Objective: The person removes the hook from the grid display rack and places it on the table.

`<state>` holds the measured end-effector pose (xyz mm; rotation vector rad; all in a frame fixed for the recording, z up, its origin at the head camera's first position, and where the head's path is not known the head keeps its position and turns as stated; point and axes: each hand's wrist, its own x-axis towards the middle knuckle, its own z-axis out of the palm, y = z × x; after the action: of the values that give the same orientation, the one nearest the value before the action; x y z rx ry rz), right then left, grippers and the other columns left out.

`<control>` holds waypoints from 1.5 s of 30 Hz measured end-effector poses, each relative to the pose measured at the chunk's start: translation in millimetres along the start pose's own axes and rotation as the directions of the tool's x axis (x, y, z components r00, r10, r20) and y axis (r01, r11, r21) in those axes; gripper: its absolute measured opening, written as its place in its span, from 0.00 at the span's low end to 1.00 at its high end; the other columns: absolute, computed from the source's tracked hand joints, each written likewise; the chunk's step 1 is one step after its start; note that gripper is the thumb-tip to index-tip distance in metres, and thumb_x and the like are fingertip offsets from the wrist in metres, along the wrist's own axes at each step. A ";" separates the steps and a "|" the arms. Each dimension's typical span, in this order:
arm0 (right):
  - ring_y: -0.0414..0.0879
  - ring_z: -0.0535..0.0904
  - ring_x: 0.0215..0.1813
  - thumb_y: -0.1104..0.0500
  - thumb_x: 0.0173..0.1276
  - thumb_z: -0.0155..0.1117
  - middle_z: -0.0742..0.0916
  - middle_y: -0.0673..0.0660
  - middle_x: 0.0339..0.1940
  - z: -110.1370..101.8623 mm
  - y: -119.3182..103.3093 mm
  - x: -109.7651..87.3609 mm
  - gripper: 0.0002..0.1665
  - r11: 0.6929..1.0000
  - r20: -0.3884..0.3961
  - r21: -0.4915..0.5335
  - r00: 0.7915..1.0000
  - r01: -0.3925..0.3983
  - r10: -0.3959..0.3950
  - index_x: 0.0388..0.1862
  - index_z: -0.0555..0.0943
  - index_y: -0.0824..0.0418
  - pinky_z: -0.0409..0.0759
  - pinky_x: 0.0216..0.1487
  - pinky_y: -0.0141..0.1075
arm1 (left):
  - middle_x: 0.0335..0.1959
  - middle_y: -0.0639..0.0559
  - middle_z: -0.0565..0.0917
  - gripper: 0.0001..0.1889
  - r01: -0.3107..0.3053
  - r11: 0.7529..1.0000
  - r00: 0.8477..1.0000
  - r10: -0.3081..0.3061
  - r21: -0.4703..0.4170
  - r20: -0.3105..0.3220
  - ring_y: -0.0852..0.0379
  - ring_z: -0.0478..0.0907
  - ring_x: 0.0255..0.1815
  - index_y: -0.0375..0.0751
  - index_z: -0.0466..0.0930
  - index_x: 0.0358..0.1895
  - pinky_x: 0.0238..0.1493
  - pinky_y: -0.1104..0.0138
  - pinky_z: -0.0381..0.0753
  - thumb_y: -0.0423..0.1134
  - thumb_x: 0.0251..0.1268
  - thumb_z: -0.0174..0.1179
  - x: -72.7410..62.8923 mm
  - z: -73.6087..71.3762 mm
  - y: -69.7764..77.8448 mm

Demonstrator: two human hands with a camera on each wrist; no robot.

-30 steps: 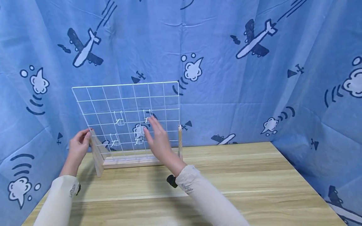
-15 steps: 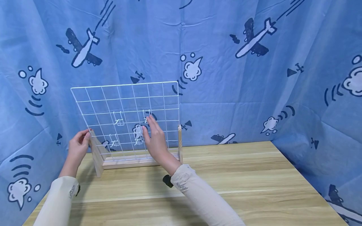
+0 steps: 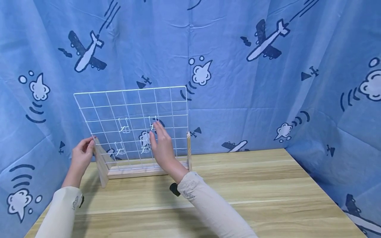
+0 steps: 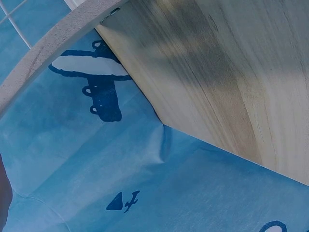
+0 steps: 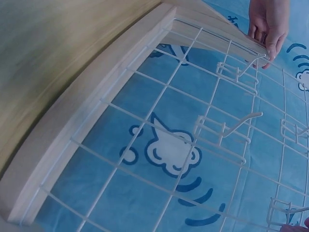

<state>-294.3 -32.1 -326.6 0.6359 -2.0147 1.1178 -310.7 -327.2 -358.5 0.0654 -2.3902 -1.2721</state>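
Observation:
A white wire grid panel [image 3: 131, 90] stands upright in a wooden stand [image 3: 134, 174]. Several small white wire hooks hang on it, among them an upper left hook [image 3: 124, 129] and a lower left hook [image 3: 119, 151]. My left hand [image 3: 81, 154] pinches the top of the stand's left side piece between thumb and fingers. My right hand [image 3: 163, 148] is in front of the grid, fingers extended and thumb apart, fingertips at the upper right hook [image 3: 151, 127]. Only a bit of fingertip shows beside that hook [image 5: 288, 211] in the right wrist view.
The stand rests on a wood-grain table [image 3: 238, 198], near its back left. A blue curtain [image 3: 226, 92] printed with planes and clouds hangs behind and at both sides. Black wrist cameras [image 3: 174, 189] sit at the sleeves.
My right hand has shifted slightly left along the grid, and the upper right hook appears to have moved slightly left too. The left hand stays at the stand's side piece.

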 end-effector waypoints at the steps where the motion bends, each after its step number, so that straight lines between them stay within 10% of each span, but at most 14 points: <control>1: 0.57 0.70 0.67 0.62 0.75 0.52 0.74 0.69 0.65 0.2 -0.3 0.5 0.23 1.000 0.000 -0.007 1.000 -0.003 0.003 0.64 0.70 0.73 0.68 0.67 0.39 | 0.68 0.35 0.67 0.28 0.006 1.000 1.000 -0.006 0.010 0.004 0.38 0.66 0.64 0.34 0.61 0.70 0.63 0.52 0.71 0.51 0.78 0.35 -0.7 -0.4 1.2; 31: 0.60 0.76 0.60 0.63 0.75 0.52 0.76 0.72 0.62 11.0 -2.0 11.2 0.20 0.987 0.022 -0.159 1.000 0.013 -0.010 0.60 0.73 0.74 0.76 0.59 0.38 | 0.66 0.34 0.69 0.28 -0.002 1.000 1.000 0.002 0.030 -0.013 0.40 0.67 0.62 0.34 0.61 0.70 0.61 0.53 0.73 0.50 0.78 0.35 -0.6 1.8 -1.5; 39: 0.59 0.78 0.58 0.65 0.73 0.53 0.78 0.72 0.59 10.7 -1.0 13.6 0.17 0.987 -0.013 -0.157 0.999 0.033 -0.036 0.56 0.77 0.74 0.77 0.56 0.37 | 0.65 0.38 0.71 0.26 -0.042 0.992 0.999 0.039 -0.117 -0.027 0.43 0.68 0.64 0.40 0.67 0.68 0.64 0.58 0.72 0.52 0.75 0.45 19.5 5.0 -43.9; 45: 0.58 0.78 0.58 0.66 0.73 0.54 0.80 0.71 0.56 9.3 -1.6 16.8 0.15 0.988 -0.052 -0.146 0.997 0.056 -0.064 0.54 0.78 0.73 0.77 0.56 0.38 | 0.67 0.33 0.68 0.28 -0.008 1.000 1.000 0.008 -0.009 -0.007 0.37 0.66 0.64 0.34 0.61 0.70 0.63 0.51 0.71 0.51 0.78 0.37 3.9 2.1 -10.1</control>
<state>-306.8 -42.1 -315.8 0.5802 -1.9942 0.9347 -316.6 -332.3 -366.3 0.0573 -2.3763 -1.2762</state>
